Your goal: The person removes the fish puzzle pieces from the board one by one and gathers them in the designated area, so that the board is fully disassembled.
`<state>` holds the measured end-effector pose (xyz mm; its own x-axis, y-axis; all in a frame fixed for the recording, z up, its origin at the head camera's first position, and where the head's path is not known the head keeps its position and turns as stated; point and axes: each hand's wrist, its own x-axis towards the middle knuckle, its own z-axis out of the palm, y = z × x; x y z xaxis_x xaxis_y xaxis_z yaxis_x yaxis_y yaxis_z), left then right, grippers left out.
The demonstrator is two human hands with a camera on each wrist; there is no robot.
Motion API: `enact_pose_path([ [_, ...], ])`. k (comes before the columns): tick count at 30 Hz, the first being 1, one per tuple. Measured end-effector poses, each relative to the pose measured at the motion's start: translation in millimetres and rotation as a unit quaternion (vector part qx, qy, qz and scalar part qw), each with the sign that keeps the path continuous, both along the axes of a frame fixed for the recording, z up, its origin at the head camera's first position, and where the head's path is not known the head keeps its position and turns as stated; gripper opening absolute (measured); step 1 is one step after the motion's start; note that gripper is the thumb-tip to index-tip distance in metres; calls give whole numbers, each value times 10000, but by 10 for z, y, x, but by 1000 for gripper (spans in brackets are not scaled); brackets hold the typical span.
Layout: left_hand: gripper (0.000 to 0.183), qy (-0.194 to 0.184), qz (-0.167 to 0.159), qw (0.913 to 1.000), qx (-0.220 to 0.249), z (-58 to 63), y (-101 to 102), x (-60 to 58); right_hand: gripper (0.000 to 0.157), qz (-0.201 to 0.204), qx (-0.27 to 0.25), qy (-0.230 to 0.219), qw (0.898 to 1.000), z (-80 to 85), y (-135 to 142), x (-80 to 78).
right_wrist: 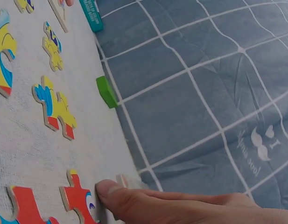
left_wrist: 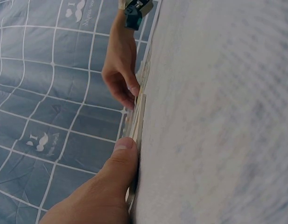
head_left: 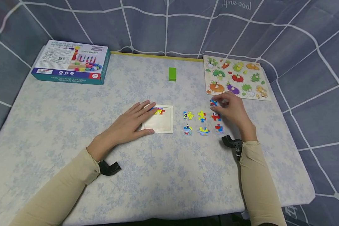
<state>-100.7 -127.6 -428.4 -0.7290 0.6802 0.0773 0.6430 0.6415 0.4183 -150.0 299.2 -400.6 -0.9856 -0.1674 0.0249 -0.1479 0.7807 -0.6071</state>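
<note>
My left hand lies with its fingers spread over the left side of a square wooden puzzle tray. A yellow and red jigsaw piece shows in the tray near the fingertips; whatever lies under the fingers is hidden. To the right, my right hand pinches a blue and red jigsaw piece between thumb and fingers. Just below that hand lies a red jigsaw piece, also near the thumb in the right wrist view. More pieces, among them a yellow one, lie in rows beside the tray.
Behind the tray stands a green block. A vegetable puzzle board lies at the back right, close to the right hand. At the back left is a boxed toy set. A grey gridded curtain borders the cloth-covered table.
</note>
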Motion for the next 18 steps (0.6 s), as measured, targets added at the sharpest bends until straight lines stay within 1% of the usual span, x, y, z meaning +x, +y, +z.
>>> enact_pose_path([
  [6, 87, 34, -2, 10000, 42, 2, -2, 2, 37, 70, -74, -145, 9998, 0, 56, 7],
  [12, 88, -13, -22, 10000, 23, 10, 2, 8, 37, 207, 15, -108, 9997, -7, 83, 1],
  [18, 87, 7, -28, 10000, 52, 5, -2, 9, 34, 307, -52, -59, 9995, 15, 88, 6],
])
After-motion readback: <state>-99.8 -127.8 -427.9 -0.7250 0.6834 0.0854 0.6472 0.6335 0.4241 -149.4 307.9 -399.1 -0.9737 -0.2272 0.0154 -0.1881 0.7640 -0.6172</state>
